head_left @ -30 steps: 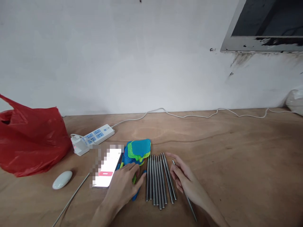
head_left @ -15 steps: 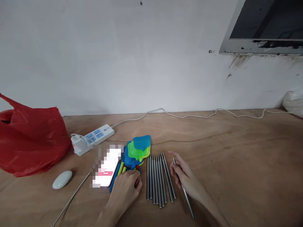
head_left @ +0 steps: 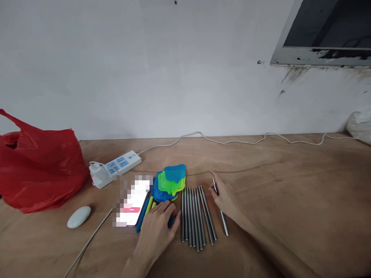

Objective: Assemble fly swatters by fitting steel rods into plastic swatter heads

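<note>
Several steel rods (head_left: pixel 194 218) lie side by side on the wooden table (head_left: pixel 290 200). My right hand (head_left: pixel 223 199) is curled round a single steel rod (head_left: pixel 223 222) just right of that row, its far tip sticking out past my fingers. My left hand (head_left: pixel 159 227) rests palm down on the handles of a stack of blue, green and yellow plastic mesh swatters (head_left: pixel 169 183), fingers bent over them. The swatter heads poke out beyond my fingers, left of the rods.
A lit phone (head_left: pixel 133 200) lies left of the swatters. Behind it sit a white power strip (head_left: pixel 116 168) and its cable (head_left: pixel 232 141) along the wall. A white mouse (head_left: pixel 79 216) and a red plastic bag (head_left: pixel 40 170) are at the left.
My right hand has slid the single rod away from me and up alongside the row. The left hand stayed on the swatter handles and shifted a little right.
</note>
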Demonstrator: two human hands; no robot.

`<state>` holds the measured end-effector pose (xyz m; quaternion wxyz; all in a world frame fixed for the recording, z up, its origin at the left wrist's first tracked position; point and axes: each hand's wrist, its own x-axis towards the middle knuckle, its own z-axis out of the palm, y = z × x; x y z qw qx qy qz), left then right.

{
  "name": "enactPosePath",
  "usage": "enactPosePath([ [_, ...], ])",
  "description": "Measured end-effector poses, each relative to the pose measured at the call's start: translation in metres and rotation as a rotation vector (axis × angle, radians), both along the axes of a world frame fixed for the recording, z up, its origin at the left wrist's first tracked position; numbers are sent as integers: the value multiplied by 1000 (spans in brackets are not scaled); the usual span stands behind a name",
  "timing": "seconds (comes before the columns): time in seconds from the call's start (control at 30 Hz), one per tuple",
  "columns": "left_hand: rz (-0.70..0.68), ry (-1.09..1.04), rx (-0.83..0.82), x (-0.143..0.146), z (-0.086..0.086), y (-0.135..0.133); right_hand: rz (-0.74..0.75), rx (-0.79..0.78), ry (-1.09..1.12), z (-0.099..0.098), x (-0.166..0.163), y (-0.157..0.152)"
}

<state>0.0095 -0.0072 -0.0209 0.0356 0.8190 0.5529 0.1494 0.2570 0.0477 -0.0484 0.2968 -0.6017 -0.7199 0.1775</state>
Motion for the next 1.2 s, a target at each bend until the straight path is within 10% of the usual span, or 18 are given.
enactPosePath([
  [0.83,59,193,-254,41,17,0,-42,-12,-333,-4,1,1],
  [1.2,-54,82,-282,30,21,-23,211,-103,-479,13,1,-32],
])
